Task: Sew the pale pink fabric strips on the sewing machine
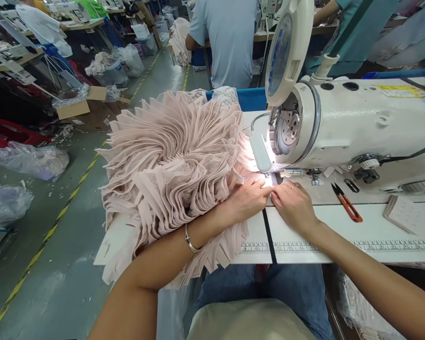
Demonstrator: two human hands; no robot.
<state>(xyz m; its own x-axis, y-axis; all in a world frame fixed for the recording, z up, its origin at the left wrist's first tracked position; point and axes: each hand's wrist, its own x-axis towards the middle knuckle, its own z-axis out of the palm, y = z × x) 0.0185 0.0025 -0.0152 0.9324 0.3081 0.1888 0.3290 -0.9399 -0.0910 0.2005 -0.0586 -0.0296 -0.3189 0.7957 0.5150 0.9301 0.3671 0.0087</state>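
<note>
Pleated fabric [170, 156], pale pink, one large heap: spread over the left of the tabletop [375, 226], lower folds hanging past the front edge. Placed there, presumably, so that the surface bears its weight rather than the hands.

Left hand [251, 198]: forearm laid across the folds, probably keeping them back from the lit spot. Fingers curled in close at the heap's right edge.

Right hand [293, 205], ringed: fingers bent and bunched, tips down at the lit spot, meeting the left hand's tips. Whether either hand pinches a cloth edge or presses it flat cannot be told; the contact point is too small and bright.

Sewing machine [361, 123], white: head end just beyond both hands. Small lamp [261, 152]: angled above the fingertips, apparently to light close work. Magnifier [284, 54]: upright, over the head end.

Orange-handled snips [347, 203]: right of the right hand, apart from it, likely kept within reach.

Fabric relative to fingers: bulk to their left, beside and beneath the left forearm; nearest folds just beside the left fingers.
</note>
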